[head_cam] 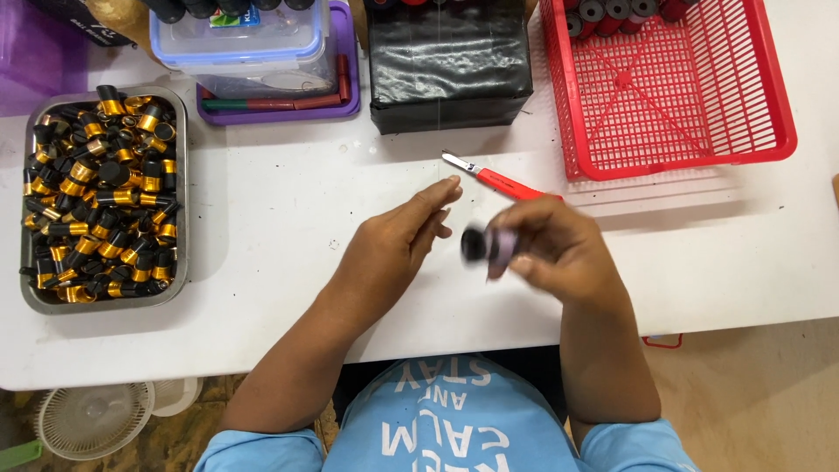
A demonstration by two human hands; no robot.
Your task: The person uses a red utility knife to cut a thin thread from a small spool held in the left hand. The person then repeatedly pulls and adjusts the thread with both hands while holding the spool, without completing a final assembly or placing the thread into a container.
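Note:
My right hand is closed around a small black and pale purple cylinder, which is blurred by motion, just above the white table. My left hand hovers to its left with fingers stretched out and holds nothing. A red-handled utility knife lies on the table just beyond my right hand.
A metal tray full of black and gold cylinders sits at the left. A red plastic basket stands at the back right, a black box at the back centre, and a clear lidded container on a purple tray beside it.

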